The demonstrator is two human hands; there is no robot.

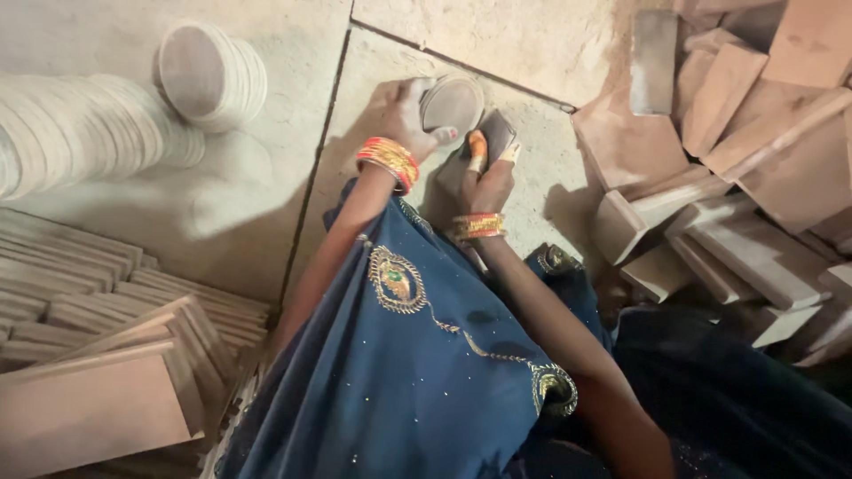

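My left hand grips a round wooden disc held on edge against the dusty stone floor. My right hand presses a small dark block against the disc's right side; an orange wrap covers one fingertip. Both wrists wear orange and gold bangles. Dark blue embroidered cloth covers my lap below the hands.
A long row of finished round discs lies at the upper left, with a short stack beside it. Flat wooden planks are piled at the lower left. Rough wooden blocks are heaped on the right.
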